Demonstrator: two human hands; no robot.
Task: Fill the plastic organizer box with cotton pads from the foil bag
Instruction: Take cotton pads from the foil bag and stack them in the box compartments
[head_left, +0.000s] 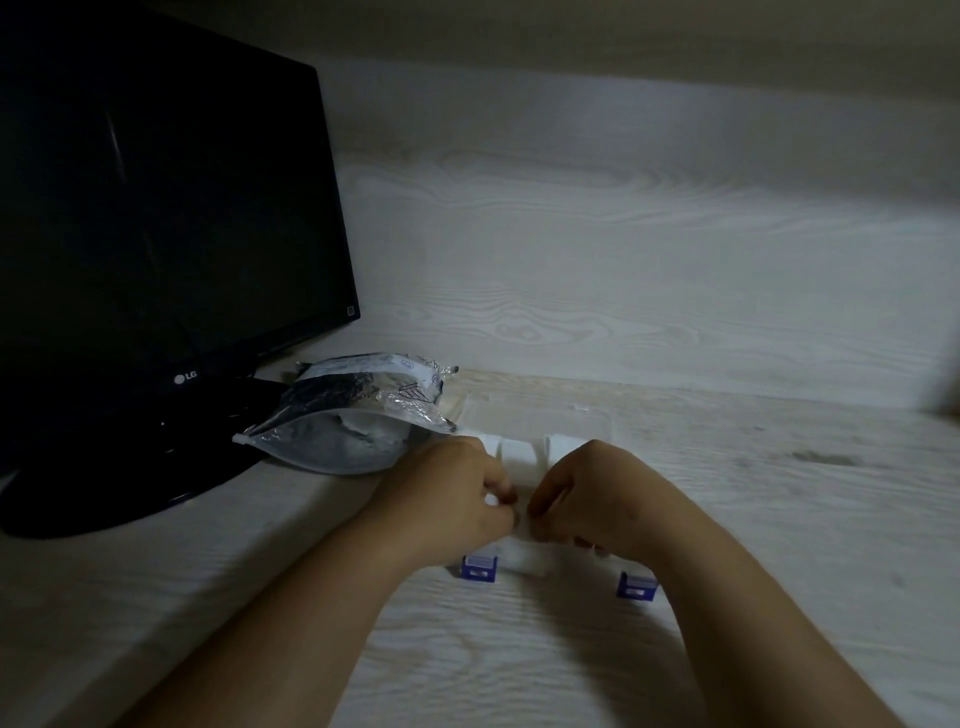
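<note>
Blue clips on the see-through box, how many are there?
2. One small blue plastic clip sits at the box's near edge by the left hand; the other by the right hand. The hands could hide more.

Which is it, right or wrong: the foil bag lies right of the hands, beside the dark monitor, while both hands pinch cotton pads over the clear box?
Wrong on one point: in the head view the foil bag lies left of the left hand and right hand. It is beside the dark monitor, and both hands pinch cotton pads over the clear box.
</note>
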